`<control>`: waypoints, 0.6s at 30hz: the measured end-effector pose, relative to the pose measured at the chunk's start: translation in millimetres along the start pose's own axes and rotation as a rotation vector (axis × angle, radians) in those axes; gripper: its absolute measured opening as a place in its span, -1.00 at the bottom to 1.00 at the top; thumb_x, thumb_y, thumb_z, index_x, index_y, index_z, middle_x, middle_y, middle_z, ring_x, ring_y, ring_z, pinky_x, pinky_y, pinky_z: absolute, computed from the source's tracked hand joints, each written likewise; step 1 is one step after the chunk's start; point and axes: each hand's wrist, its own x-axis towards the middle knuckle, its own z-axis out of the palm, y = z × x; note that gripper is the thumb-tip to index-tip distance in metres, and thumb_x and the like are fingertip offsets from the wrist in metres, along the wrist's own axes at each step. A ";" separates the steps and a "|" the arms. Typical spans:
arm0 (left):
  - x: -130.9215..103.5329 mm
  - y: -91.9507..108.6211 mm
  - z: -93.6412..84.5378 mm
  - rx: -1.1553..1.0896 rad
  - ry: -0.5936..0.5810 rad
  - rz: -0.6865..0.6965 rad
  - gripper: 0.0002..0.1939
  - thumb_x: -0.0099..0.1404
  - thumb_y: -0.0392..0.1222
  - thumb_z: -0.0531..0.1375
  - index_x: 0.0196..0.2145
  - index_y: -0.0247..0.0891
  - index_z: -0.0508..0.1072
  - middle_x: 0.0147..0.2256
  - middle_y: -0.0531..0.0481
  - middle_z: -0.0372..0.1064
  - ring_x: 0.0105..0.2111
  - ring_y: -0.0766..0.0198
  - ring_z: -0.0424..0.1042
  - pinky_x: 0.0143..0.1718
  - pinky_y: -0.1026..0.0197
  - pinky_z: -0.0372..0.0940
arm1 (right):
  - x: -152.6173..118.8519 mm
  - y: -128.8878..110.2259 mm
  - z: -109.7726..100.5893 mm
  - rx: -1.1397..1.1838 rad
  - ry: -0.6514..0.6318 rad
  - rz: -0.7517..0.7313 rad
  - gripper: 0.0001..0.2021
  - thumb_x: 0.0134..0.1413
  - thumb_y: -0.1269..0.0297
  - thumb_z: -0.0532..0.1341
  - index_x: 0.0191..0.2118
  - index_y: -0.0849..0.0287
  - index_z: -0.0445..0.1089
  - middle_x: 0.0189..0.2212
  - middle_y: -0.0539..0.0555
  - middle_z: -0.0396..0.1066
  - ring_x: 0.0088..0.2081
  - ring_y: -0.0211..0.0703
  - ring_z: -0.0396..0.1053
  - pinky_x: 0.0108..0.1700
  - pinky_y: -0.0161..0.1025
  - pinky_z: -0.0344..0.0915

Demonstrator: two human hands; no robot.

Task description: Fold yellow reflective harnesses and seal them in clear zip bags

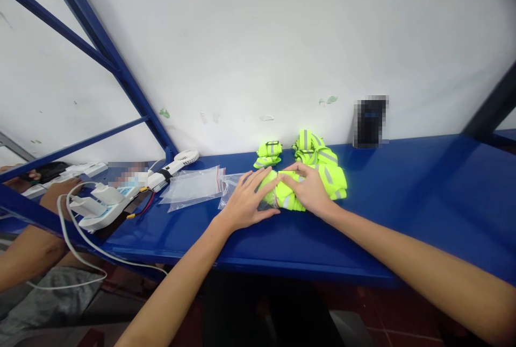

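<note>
My left hand (246, 203) lies over a clear plastic zip bag (229, 188), fingers and thumb curved around its mouth. At that mouth sits a folded neon-yellow reflective strap (291, 202) with grey bands; its left end seems to be inside the bag, partly covered by my fingers. My right hand (308, 188) grips the strap from the right, its fingertips close to those of my left hand. More reflective straps (332, 180) are heaped behind and to the right of my right hand. A small rolled strap (269, 149) with a dark buckle rests near the wall.
Flat clear zip bags (193, 186) lie on the blue table (411, 202) to the left. Beyond them are a white handheld fan (186, 157) and a power strip (108, 210) with cables. A blurred dark object (368, 124) leans on the wall. Another person's arm (36, 253) is at far left.
</note>
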 end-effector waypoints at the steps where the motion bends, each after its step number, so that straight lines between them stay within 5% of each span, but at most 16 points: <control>1: -0.7 -0.6 1.3 0.007 0.017 0.015 -0.27 0.28 0.18 0.11 0.29 -0.20 0.09 0.26 -0.29 0.08 0.26 0.00 0.10 0.25 -0.09 -0.04 | -0.3 0.8 0.0 -0.008 -0.017 -0.009 -0.83 0.01 0.16 0.25 -0.37 0.16 0.41 -0.37 0.05 0.47 -0.24 -0.06 0.40 -0.07 -0.10 0.26; 6: -3.0 -2.8 7.5 -0.010 0.076 0.038 -0.24 0.26 0.21 0.11 0.29 -0.23 0.07 0.18 -0.29 0.23 0.19 0.03 0.23 0.23 -0.08 0.02 | -2.5 4.8 0.8 -0.029 -0.062 -0.020 -0.82 0.02 0.15 0.25 -0.38 0.15 0.39 -0.40 0.04 0.46 -0.27 -0.07 0.39 -0.11 -0.11 0.26; 11: 2.1 1.6 6.5 -0.018 0.027 0.015 -0.18 0.26 0.24 0.09 0.31 -0.27 0.01 0.21 -0.33 0.17 0.25 0.00 0.14 0.27 -0.11 -0.08 | -2.3 3.5 1.2 0.041 -0.008 0.056 -0.77 -0.02 0.09 0.29 -0.41 0.16 0.42 -0.41 0.03 0.46 -0.26 -0.07 0.38 -0.05 -0.09 0.24; 18: 4.4 -0.2 7.3 0.094 0.044 0.020 -0.20 0.24 0.26 0.09 0.29 -0.24 0.09 0.27 -0.32 0.05 0.29 -0.07 0.02 0.27 -0.16 -0.13 | -5.7 0.4 4.3 0.296 0.066 0.345 -0.72 -0.15 0.06 0.36 -0.41 0.16 0.40 -0.46 0.03 0.45 -0.38 -0.09 0.38 -0.27 -0.15 0.32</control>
